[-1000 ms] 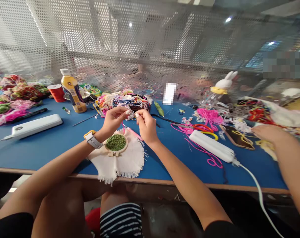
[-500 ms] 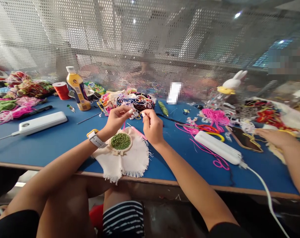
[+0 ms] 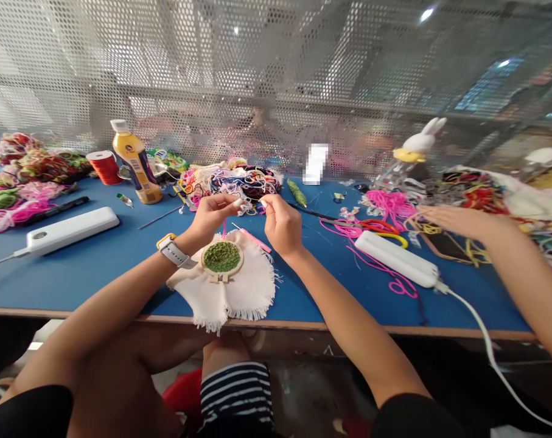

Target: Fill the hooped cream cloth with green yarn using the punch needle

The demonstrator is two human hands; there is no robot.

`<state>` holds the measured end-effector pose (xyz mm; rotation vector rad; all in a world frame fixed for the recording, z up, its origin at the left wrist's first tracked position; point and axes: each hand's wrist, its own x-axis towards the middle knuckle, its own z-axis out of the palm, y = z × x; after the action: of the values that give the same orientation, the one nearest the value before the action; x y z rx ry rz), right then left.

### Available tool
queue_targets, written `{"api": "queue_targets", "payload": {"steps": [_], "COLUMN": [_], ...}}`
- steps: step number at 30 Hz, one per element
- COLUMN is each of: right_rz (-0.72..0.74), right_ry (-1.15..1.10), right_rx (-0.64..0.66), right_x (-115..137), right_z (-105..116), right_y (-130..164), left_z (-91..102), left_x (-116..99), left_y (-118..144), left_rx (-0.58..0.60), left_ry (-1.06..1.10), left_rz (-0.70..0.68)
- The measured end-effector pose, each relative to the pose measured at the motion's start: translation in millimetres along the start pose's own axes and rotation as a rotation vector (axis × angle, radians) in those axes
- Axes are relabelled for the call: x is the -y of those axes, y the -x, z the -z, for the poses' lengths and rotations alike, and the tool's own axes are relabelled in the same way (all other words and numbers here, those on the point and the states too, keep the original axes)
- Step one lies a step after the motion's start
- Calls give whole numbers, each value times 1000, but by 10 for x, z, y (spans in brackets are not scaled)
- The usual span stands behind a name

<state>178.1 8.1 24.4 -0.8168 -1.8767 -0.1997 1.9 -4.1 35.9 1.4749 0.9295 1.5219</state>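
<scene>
My left hand (image 3: pixel 212 216), with a pale watch on its wrist, has thumb and finger pinched together above the cloth. Just across from it, my right hand (image 3: pixel 282 225) is also closed in a pinch. Whatever is between the fingertips is too fine to make out. Below them a white fringed cloth (image 3: pixel 252 286) lies at the table's front edge. A small round embroidery hoop (image 3: pixel 240 263) is on the cloth, framing green looped stitching (image 3: pixel 221 257). A pink-handled tool (image 3: pixel 257 241) with a thin metal tip rests at the cloth's upper right.
Behind my hands lies a tangled yarn heap (image 3: pixel 243 181). On the left are a drink bottle (image 3: pixel 137 164), a red spool (image 3: pixel 104 168) and a white power bank (image 3: pixel 72 231). Another power bank (image 3: pixel 397 258) and pink yarn (image 3: pixel 387 205) lie right, near another person's hand (image 3: pixel 462 224).
My hands keep their pinches, nearly in place, with the right fingertips slightly apart from the left. The other person's hand has moved left over the phone. The view has shifted slightly.
</scene>
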Motion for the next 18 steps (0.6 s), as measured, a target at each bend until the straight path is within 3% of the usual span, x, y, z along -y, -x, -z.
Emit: {"api": "queue_targets", "payload": {"steps": [18], "right_rz": [84], "right_ry": [7], "right_rx": [53], "right_x": [-69], "right_z": [16], "right_y": [-36], "left_z": [73], "left_x": [30], "left_y": [-62], "left_rx": [-10], "left_ry": [-118], "left_rz": [-15]}}
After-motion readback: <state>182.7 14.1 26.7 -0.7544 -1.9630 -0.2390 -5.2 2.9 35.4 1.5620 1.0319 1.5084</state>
